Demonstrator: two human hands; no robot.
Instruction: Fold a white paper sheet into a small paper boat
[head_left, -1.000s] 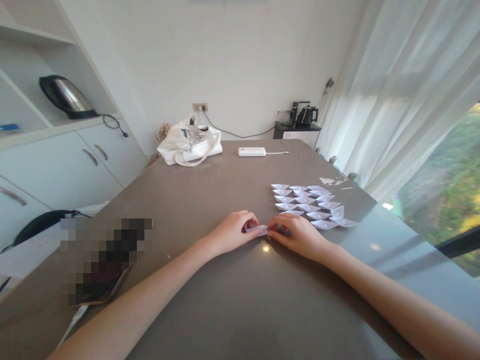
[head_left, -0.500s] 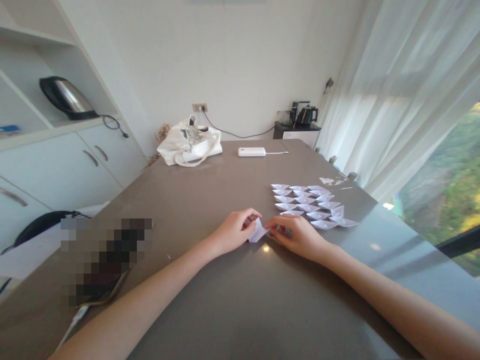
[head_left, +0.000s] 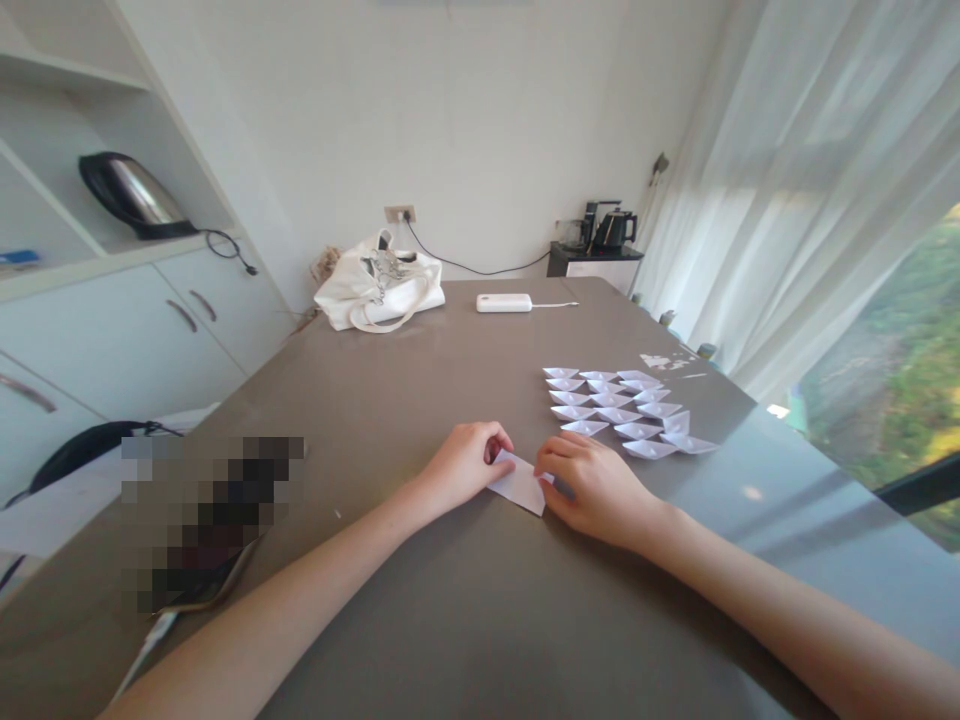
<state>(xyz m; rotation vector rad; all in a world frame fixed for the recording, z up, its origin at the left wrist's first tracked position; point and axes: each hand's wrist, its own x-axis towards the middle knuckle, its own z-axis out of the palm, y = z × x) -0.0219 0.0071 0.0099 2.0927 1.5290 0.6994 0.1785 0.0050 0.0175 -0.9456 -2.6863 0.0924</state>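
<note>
A small folded piece of white paper lies between my hands, low over the grey table. My left hand pinches its left end between thumb and fingers. At the other end, my right hand has its fingers closed on the paper's right corner; the fingertips are partly hidden. Just beyond my right hand, several folded paper boats stand in close rows on the tabletop.
A white bag and a white power bank with a short cable lie at the table's far side. Paper scraps are near the right edge. On the left is a blurred-out dark device with a white cable.
The paper has gone from a small angled shape to a wider, flatter one, its lower edge nearer me. My right hand has turned slightly and moved a little toward me.
</note>
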